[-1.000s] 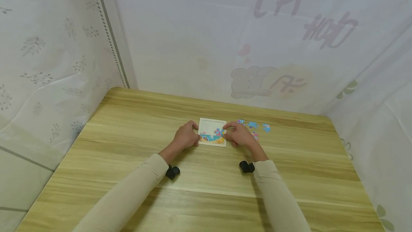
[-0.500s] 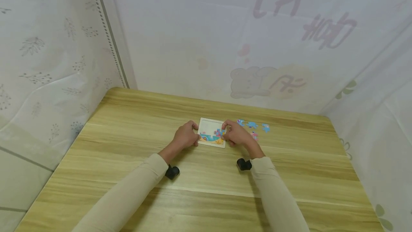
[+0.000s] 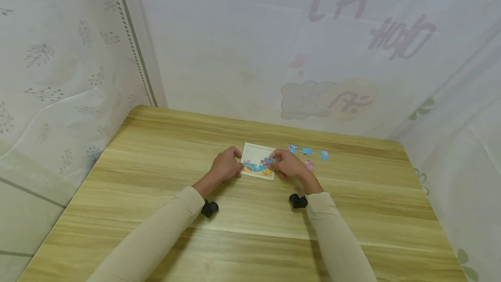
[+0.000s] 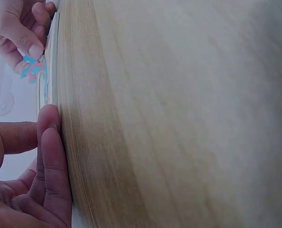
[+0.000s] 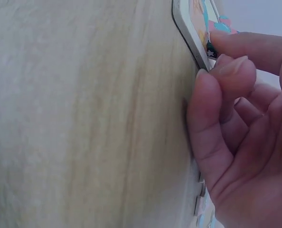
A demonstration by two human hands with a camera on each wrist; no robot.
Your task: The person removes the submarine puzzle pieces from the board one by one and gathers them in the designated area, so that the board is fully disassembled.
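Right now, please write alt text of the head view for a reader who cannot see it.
A right hand pinches a blue-and-pink puzzle piece over the right side of a partly filled board while the left hand holds its left edge. Loose pieces lie nearby on a wooden table.

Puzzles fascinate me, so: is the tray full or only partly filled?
Partly filled: the tray shows bare board at its far side, picture pieces along the near side, and loose pieces lie on the table.
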